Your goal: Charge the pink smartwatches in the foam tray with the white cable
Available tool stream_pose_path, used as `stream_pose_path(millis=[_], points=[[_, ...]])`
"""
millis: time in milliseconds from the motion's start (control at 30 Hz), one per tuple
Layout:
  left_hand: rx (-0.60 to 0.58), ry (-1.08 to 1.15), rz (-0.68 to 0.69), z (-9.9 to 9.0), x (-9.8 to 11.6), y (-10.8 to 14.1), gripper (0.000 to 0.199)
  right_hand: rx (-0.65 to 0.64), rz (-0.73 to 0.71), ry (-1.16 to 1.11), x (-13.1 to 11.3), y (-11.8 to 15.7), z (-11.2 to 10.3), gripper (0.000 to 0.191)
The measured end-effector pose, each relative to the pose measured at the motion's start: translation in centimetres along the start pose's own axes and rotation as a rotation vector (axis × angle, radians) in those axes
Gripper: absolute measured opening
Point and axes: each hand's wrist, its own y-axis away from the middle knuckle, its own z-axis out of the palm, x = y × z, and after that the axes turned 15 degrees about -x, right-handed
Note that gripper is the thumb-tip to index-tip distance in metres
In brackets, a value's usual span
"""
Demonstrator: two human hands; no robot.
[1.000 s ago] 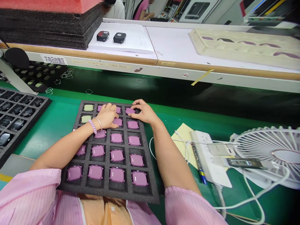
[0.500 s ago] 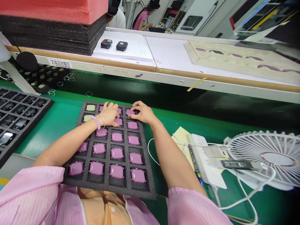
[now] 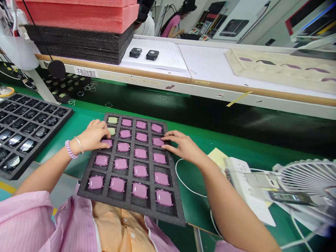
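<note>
A dark grey foam tray (image 3: 127, 206) holds rows of purple watch cases (image 3: 140, 170), one per pocket, with two pale green cases (image 3: 112, 120) in its far left corner. My left hand (image 3: 96, 136) is at the tray's left edge, its thumb and fingers closed around a purple watch case (image 3: 106, 143) below the green ones. On the opposite edge, the thumb and fingertips of my right hand (image 3: 181, 144) pinch the right end of another purple watch case (image 3: 158, 141) in the second row from the back. Both of these cases sit in their pockets, partly covered by fingers.
Another foam tray (image 3: 61, 119) with black glossy cases lies at left. A power strip (image 3: 243, 189), cables and a white fan (image 3: 307, 182) stand at right. Behind runs a raised shelf (image 3: 204, 59) with stacked foam, two black cases (image 3: 152, 55) and a cream tray (image 3: 231, 66).
My left hand has moved from the back middle pockets to the tray's left edge. My right hand has shifted from the back right case to the one nearer me. The view has swung left.
</note>
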Motion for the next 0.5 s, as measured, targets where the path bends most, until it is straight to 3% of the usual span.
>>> stream_pose_path(millis=[133, 500], points=[[-0.09, 0.016, -0.082, 1.7, -1.3, 1.8, 0.034, -0.044, 0.022, 0.038, -0.2, -0.5, 0.4, 0.027], [-0.068, -0.167, -0.207, 2.1, 1.3, 0.6, 0.031, -0.232, 0.064, 0.284, -1.3, -2.7, -1.3, 0.027]])
